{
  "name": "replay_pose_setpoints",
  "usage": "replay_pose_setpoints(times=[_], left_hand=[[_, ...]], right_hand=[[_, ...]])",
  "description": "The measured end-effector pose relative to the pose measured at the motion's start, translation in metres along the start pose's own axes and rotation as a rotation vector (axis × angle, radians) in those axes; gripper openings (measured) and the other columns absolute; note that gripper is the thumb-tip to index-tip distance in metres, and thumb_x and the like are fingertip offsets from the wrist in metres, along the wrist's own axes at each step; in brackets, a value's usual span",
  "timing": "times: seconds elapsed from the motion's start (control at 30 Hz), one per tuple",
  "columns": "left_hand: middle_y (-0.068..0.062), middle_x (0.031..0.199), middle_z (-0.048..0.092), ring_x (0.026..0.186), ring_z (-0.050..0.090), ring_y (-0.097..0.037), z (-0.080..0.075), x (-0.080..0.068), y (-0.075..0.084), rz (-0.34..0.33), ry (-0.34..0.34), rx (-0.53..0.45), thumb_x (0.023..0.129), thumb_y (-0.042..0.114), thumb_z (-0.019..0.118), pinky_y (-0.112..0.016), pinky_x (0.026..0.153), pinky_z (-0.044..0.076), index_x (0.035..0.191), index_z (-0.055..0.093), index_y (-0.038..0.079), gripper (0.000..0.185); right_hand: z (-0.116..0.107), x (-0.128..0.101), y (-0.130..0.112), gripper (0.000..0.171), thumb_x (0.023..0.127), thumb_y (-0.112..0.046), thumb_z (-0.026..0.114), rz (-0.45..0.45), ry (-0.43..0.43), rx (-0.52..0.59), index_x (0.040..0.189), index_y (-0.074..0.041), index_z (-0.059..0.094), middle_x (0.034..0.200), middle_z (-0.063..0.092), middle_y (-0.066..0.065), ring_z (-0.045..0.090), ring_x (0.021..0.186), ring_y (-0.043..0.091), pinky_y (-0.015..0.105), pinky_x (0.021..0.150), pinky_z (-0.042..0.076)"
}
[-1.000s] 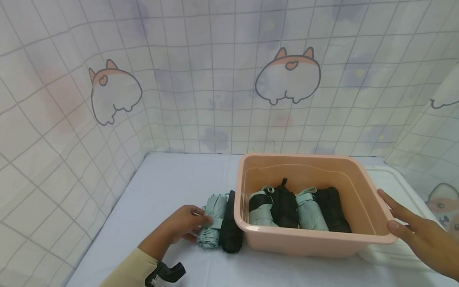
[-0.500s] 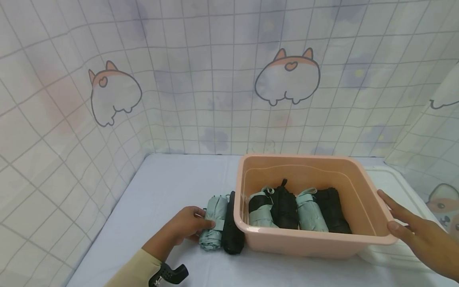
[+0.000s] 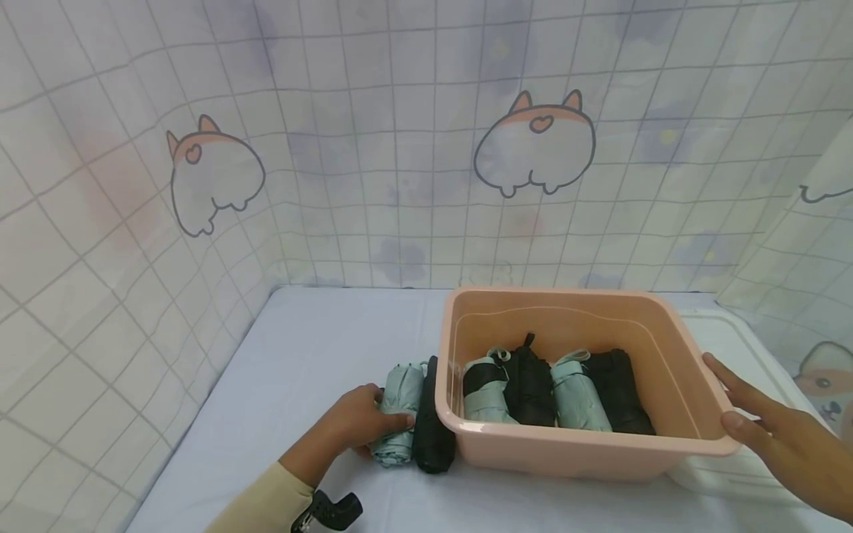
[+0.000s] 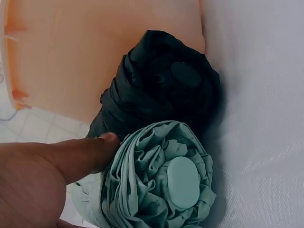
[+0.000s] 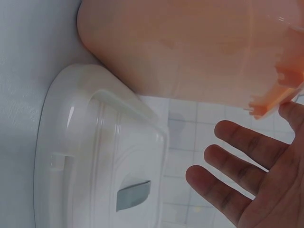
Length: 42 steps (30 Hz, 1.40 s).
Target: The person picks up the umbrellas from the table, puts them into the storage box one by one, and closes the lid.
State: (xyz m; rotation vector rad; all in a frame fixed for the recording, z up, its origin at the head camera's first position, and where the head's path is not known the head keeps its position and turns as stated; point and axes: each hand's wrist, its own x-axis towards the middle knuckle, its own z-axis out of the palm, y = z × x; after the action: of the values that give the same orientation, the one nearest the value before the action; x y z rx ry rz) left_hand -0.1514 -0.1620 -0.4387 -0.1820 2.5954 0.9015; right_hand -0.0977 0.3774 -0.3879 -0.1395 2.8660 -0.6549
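Note:
A folded mint-green umbrella (image 3: 400, 418) (image 4: 161, 190) lies on the white table beside a folded black umbrella (image 3: 432, 429) (image 4: 161, 90), both against the left wall of a peach plastic tub (image 3: 573, 451) (image 4: 95, 52). My left hand (image 3: 363, 426) (image 4: 42, 175) curls round the mint umbrella, thumb across its top. Inside the tub lie several more folded umbrellas (image 3: 553, 392), mint and black in turn. My right hand (image 3: 766, 429) (image 5: 256, 180) has straight, spread fingers at the tub's right rim (image 5: 280, 90), thumb on the near corner.
A white plastic lid (image 3: 740, 474) (image 5: 99, 161) lies flat under and to the right of the tub. A patterned curtain (image 3: 426, 148) walls in the table at the back and both sides. Bare tabletop (image 3: 320, 348) shows left of the tub.
My left hand has slid right and closed round the mint umbrella, pushing it tight against the black one. The right hand and the tub have stayed put.

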Motion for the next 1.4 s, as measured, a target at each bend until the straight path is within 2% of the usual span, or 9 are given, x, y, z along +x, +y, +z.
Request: replay_pose_setpoints(times=[0.13, 0.27, 0.47, 0.73, 0.93, 1.23, 1.4], left_hand=[[-0.018, 0.099, 0.064, 0.061, 0.065, -0.023, -0.003, -0.001, 0.000, 0.004, -0.011, -0.026, 0.080, 0.043, 0.085, -0.035, 0.048, 0.057, 0.142, 0.048, -0.012, 0.090], [-0.015, 0.093, 0.062, 0.066, 0.066, -0.025, -0.005, 0.002, -0.006, 0.002, -0.035, -0.118, 0.081, 0.036, 0.084, -0.037, 0.050, 0.058, 0.138, 0.049, -0.014, 0.084], [-0.019, 0.098, 0.063, 0.077, 0.069, -0.029, -0.007, 0.005, -0.020, -0.038, -0.087, -0.299, 0.086, 0.030, 0.081, -0.042, 0.059, 0.061, 0.137, 0.047, -0.015, 0.076], [-0.019, 0.102, 0.065, 0.084, 0.069, -0.030, -0.013, 0.002, -0.025, -0.065, -0.121, -0.383, 0.089, 0.029, 0.079, -0.044, 0.068, 0.062, 0.139, 0.045, -0.014, 0.075], [-0.017, 0.103, 0.066, 0.085, 0.069, -0.029, -0.020, -0.001, -0.025, -0.050, -0.111, -0.412, 0.089, 0.031, 0.080, -0.044, 0.068, 0.061, 0.138, 0.047, -0.012, 0.073], [-0.018, 0.108, 0.067, 0.088, 0.070, -0.030, -0.039, -0.009, -0.015, 0.012, -0.096, -0.551, 0.092, 0.032, 0.077, -0.045, 0.070, 0.061, 0.144, 0.045, -0.008, 0.073], [-0.018, 0.111, 0.067, 0.088, 0.071, -0.031, -0.045, -0.012, -0.008, 0.014, -0.087, -0.561, 0.092, 0.033, 0.077, -0.045, 0.070, 0.062, 0.146, 0.044, -0.005, 0.074]], right_hand=[[0.001, -0.001, 0.000, 0.073, 0.110, -0.048, 0.034, -0.007, 0.008, 0.000, 0.163, -0.023, -0.010, 0.141, 0.032, 0.051, 0.067, 0.090, 0.053, 0.073, 0.066, 0.050], [0.001, 0.000, 0.000, 0.073, 0.110, -0.048, 0.034, -0.007, 0.010, 0.002, 0.163, -0.022, -0.010, 0.142, 0.031, 0.051, 0.067, 0.091, 0.054, 0.075, 0.066, 0.049], [0.002, -0.002, -0.002, 0.073, 0.111, -0.044, 0.037, -0.035, 0.030, 0.009, 0.163, -0.021, -0.008, 0.143, 0.031, 0.050, 0.066, 0.090, 0.056, 0.076, 0.065, 0.048], [0.001, -0.003, -0.004, 0.073, 0.111, -0.044, 0.037, -0.040, 0.036, 0.001, 0.163, -0.019, -0.007, 0.143, 0.031, 0.050, 0.067, 0.089, 0.055, 0.076, 0.065, 0.048], [0.001, -0.003, -0.004, 0.073, 0.110, -0.045, 0.037, -0.045, 0.048, 0.003, 0.163, -0.021, -0.007, 0.143, 0.032, 0.050, 0.067, 0.088, 0.056, 0.075, 0.064, 0.049], [0.001, -0.003, -0.002, 0.073, 0.111, -0.044, 0.037, -0.043, 0.043, 0.009, 0.163, -0.021, -0.009, 0.143, 0.031, 0.050, 0.063, 0.092, 0.062, 0.074, 0.062, 0.049], [0.001, -0.002, -0.001, 0.073, 0.111, -0.043, 0.038, -0.053, 0.044, 0.004, 0.163, -0.022, -0.009, 0.146, 0.029, 0.048, 0.062, 0.093, 0.065, 0.074, 0.062, 0.049]])
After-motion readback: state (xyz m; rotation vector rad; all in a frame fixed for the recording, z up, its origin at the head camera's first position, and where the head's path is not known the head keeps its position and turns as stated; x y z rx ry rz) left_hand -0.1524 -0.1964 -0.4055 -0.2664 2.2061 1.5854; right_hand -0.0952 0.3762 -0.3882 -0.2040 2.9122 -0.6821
